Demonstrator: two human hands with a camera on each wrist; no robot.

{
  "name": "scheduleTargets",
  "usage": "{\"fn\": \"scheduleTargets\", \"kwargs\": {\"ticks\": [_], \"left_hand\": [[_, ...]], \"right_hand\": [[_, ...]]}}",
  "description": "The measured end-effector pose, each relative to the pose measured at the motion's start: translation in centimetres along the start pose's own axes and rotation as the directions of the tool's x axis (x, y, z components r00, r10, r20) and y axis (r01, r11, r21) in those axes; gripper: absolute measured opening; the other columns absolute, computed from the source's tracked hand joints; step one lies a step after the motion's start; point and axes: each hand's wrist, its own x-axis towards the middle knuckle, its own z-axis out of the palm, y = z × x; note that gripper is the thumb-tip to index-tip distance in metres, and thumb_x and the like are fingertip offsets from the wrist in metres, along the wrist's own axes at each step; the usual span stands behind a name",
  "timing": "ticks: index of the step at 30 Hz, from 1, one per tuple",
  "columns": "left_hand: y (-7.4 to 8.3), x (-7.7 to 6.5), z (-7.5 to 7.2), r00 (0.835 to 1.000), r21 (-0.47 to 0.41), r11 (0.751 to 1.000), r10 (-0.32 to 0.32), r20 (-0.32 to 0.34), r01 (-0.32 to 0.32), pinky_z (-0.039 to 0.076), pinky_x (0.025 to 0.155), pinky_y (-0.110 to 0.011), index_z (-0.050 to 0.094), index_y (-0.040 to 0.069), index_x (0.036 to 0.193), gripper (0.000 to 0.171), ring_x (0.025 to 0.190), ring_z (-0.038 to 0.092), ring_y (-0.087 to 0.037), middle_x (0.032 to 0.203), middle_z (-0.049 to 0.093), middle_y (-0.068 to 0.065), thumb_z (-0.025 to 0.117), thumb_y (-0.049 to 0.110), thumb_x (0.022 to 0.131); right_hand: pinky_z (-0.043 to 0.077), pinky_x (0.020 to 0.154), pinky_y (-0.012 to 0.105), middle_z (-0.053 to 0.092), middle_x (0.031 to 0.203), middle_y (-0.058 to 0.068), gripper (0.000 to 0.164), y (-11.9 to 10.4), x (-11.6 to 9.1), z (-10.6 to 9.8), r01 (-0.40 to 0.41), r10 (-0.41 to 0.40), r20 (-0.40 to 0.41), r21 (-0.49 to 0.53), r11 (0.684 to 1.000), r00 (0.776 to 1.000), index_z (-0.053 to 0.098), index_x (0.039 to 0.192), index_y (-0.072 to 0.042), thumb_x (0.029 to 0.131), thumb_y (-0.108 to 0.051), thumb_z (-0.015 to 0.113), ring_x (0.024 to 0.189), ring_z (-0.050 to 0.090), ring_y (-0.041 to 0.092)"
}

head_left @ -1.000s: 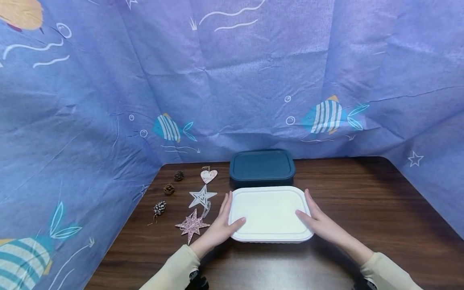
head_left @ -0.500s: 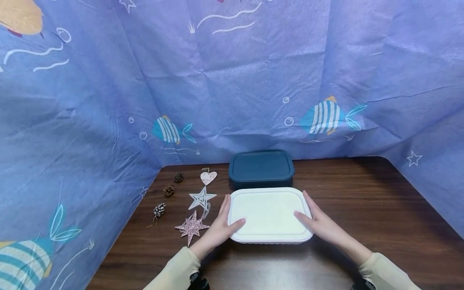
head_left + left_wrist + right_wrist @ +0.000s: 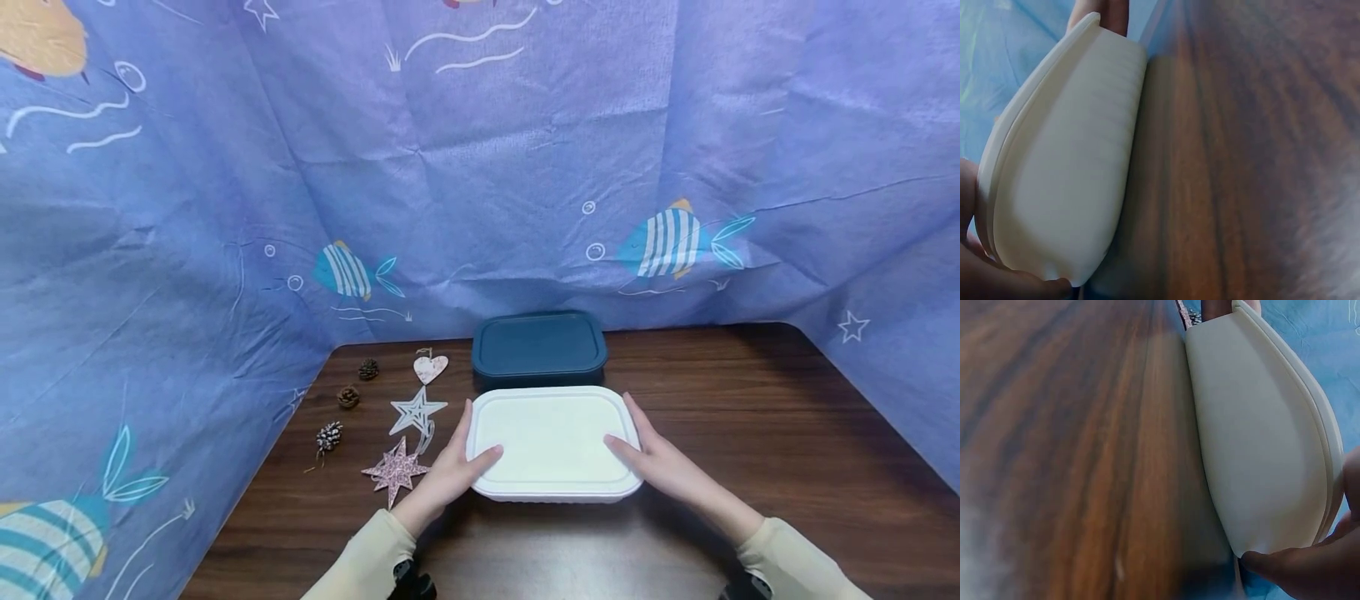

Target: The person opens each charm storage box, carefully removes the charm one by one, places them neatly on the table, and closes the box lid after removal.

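Note:
A white rectangular lidded box (image 3: pixel 556 442) with rounded corners is held level between my two hands, in front of the dark blue box. My left hand (image 3: pixel 446 475) grips its left end, thumb over the lid and fingers along the side. At the opposite end my right hand (image 3: pixel 663 462) holds it the same way. In the left wrist view, a fingertip (image 3: pixel 1057 287) reaches the lower edge of the pale box wall (image 3: pixel 1072 156). The right wrist view likewise has a fingertip (image 3: pixel 1257 561) at the box's bottom corner.
Behind the white box stands a dark blue lidded box (image 3: pixel 539 346). Left of it lie a heart ornament (image 3: pixel 431 367), a silver star (image 3: pixel 417 410), a pink glitter star (image 3: pixel 395 472) and several pinecones (image 3: pixel 348 397). A blue fish-print cloth (image 3: pixel 480 167) hangs behind the wooden table (image 3: pixel 750 400).
The white box and both hands sit slightly further left in the head view, and the whole scene has shifted a little too. Both hands keep the same grip.

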Motion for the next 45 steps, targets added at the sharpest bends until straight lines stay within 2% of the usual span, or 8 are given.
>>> {"fn": "scheduleTargets", "kwargs": {"ticks": [7, 15, 21, 25, 28, 34, 41, 45], "left_hand": [[-0.6, 0.9, -0.6, 0.999, -0.029, 1.0, -0.006, -0.042, 0.005, 0.015, 0.119, -0.059, 0.007, 0.016, 0.164, 0.097, 0.151, 0.015, -0.037, 0.167, 0.014, -0.016, 0.073, 0.033, 0.094], [-0.5, 2.4, -1.4, 0.997, -0.02, 1.0, -0.008, -0.083, 0.007, 0.018, 0.119, -0.057, 0.016, 0.01, 0.163, 0.091, 0.15, 0.02, -0.037, 0.165, 0.019, -0.019, 0.071, 0.034, 0.095], [-0.1, 4.8, -2.5, 0.99, -0.048, 0.998, -0.045, -0.131, 0.039, 0.041, 0.107, -0.05, 0.041, 0.006, 0.153, 0.059, 0.129, 0.05, -0.034, 0.144, 0.05, -0.023, 0.061, 0.028, 0.102], [-0.4, 6.6, -3.1, 0.988, -0.061, 0.997, -0.052, -0.143, 0.044, 0.048, 0.099, -0.044, 0.055, 0.006, 0.143, 0.044, 0.118, 0.057, -0.028, 0.131, 0.06, -0.016, 0.056, 0.026, 0.104], [-0.8, 7.4, -3.3, 0.985, -0.072, 0.996, -0.062, -0.16, 0.052, 0.048, 0.099, -0.041, 0.062, 0.005, 0.137, 0.039, 0.116, 0.059, -0.024, 0.127, 0.064, -0.012, 0.058, 0.026, 0.104], [-1.1, 7.8, -3.6, 0.98, -0.107, 0.991, -0.096, -0.177, 0.078, 0.049, 0.096, -0.037, 0.066, 0.003, 0.131, 0.035, 0.109, 0.061, -0.021, 0.121, 0.068, -0.011, 0.062, 0.022, 0.102], [-0.9, 7.9, -3.5, 0.981, -0.116, 0.99, -0.104, -0.163, 0.086, 0.048, 0.098, -0.038, 0.065, 0.003, 0.133, 0.037, 0.112, 0.06, -0.021, 0.124, 0.067, -0.01, 0.061, 0.024, 0.102], [-1.0, 7.5, -3.4, 0.983, -0.034, 0.996, -0.081, -0.162, 0.076, 0.045, 0.103, -0.044, 0.061, 0.005, 0.138, 0.04, 0.119, 0.058, -0.027, 0.13, 0.064, -0.014, 0.058, 0.026, 0.104]], "right_hand": [[0.02, 0.116, 0.063, 0.006, 0.163, 0.031, 0.094, 0.2, 1.4, 0.5, 0.011, -0.011, -0.019, 0.027, 1.0, 1.0, -0.002, 0.161, -0.003, 0.102, -0.05, 0.054, 0.148, 0.018, 0.048], [0.036, 0.107, 0.053, 0.032, 0.154, 0.034, 0.079, -0.2, 3.1, 0.8, 0.011, -0.006, -0.126, 0.037, 0.999, 0.992, 0.016, 0.158, -0.003, 0.101, -0.036, 0.059, 0.129, 0.046, 0.04], [0.029, 0.113, 0.056, 0.03, 0.156, 0.032, 0.07, -0.3, 4.5, 0.5, 0.021, -0.012, -0.154, 0.061, 0.998, 0.988, 0.023, 0.156, -0.002, 0.104, -0.034, 0.056, 0.138, 0.037, 0.042], [0.021, 0.117, 0.058, 0.028, 0.158, 0.03, 0.065, -0.1, 5.4, 0.3, 0.023, -0.011, -0.138, 0.084, 0.996, 0.99, 0.026, 0.156, 0.0, 0.106, -0.035, 0.05, 0.145, 0.027, 0.045], [0.022, 0.117, 0.057, 0.033, 0.156, 0.029, 0.062, 0.1, 6.1, 0.2, 0.013, 0.002, -0.12, 0.125, 0.992, 0.993, 0.031, 0.154, 0.001, 0.108, -0.036, 0.046, 0.145, 0.029, 0.044], [0.024, 0.116, 0.056, 0.042, 0.15, 0.029, 0.059, 0.5, 7.2, 0.0, -0.014, 0.032, -0.102, 0.166, 0.986, 0.994, 0.038, 0.15, 0.004, 0.108, -0.037, 0.043, 0.141, 0.036, 0.042], [0.024, 0.116, 0.058, 0.041, 0.151, 0.027, 0.056, 0.5, 7.3, 0.1, -0.021, 0.037, -0.122, 0.126, 0.992, 0.992, 0.04, 0.15, 0.001, 0.109, -0.038, 0.04, 0.141, 0.036, 0.043], [0.026, 0.115, 0.058, 0.043, 0.15, 0.027, 0.054, 0.5, 7.1, 0.5, 0.008, 0.004, -0.15, 0.077, 0.997, 0.989, 0.041, 0.148, 0.0, 0.11, -0.038, 0.039, 0.139, 0.038, 0.043]]}}
